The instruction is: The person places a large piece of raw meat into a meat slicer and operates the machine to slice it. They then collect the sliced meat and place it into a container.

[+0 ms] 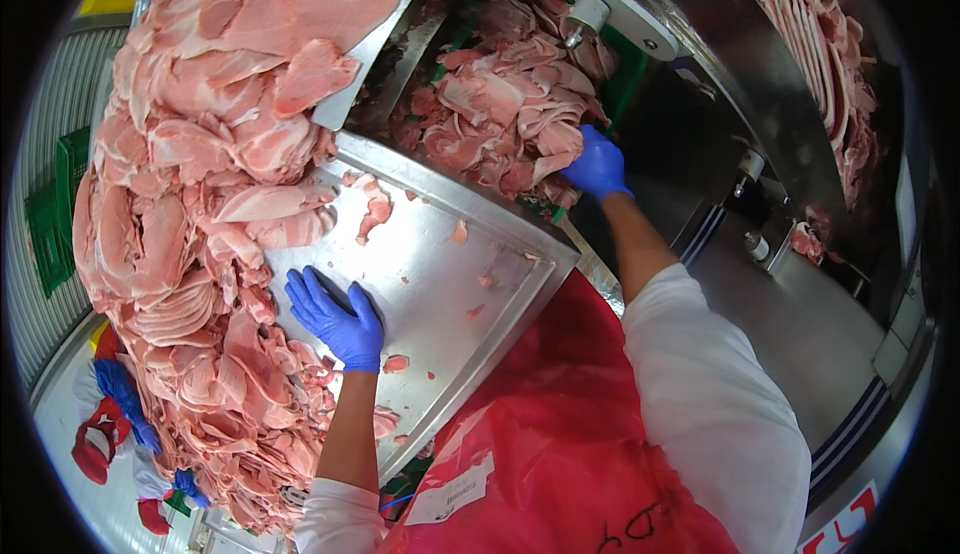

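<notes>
My left hand, in a blue glove, lies flat with fingers stretched out on the bare part of a metal table. Just beyond its fingertips begins a big heap of raw, pale pink meat slices. My right hand, also gloved in blue, reaches past the table's raised edge. Its fingers curl round slices at the near right side of a second meat pile. That pile sits in a green crate, mostly covered; my right fingertips are partly hidden.
Small meat scraps dot the table. A slicing machine's curved metal frame stands at the right, with stacked meat slices behind it. Another green crate is at the far left. Co-workers in red and blue work at lower left.
</notes>
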A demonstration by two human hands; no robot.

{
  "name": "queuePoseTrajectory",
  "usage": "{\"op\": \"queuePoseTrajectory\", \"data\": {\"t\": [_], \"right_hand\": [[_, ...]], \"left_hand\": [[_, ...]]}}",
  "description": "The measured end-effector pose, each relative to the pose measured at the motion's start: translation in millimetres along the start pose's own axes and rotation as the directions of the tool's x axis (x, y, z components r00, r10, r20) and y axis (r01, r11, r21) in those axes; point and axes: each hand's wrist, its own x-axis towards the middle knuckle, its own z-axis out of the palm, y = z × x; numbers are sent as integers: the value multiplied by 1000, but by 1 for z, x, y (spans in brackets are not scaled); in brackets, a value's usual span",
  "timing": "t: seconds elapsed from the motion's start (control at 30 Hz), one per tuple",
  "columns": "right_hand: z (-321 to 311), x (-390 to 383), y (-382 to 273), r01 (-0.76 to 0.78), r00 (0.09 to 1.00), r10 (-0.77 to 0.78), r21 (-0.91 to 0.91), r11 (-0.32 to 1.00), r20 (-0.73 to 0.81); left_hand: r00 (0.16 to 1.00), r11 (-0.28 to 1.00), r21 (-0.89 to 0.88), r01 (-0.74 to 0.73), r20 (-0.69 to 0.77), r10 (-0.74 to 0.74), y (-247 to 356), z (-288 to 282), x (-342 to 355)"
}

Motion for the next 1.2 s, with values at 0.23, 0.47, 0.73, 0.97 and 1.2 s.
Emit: {"op": "queuePoseTrajectory", "data": {"t": [0.23, 0.47, 0.73, 0.97, 1.2], "right_hand": [[-47, -35, 0, 150, 989, -136, 446, 882, -62], [-97, -72, -111, 294, 956, -215, 658, 693, -201], [-157, -102, -269, 565, 820, -473, 590, 577, -323], [-124, -255, -573, 733, 425, -854, 668, 130, -300], [49, -337, -724, 914, 116, -992, 384, 128, 54]], "left_hand": [[999, 999, -2, 45, 4, -45, -1, 2, 5], [992, 992, -4, 123, -2, -123, -19, 2, -4], [991, 980, -149, 131, -10, -134, -26, -23, -2], [987, 946, -318, 69, -114, -110, -35, -2, -17], [980, 986, -166, 27, -189, -58, -31, 37, -4]]}}
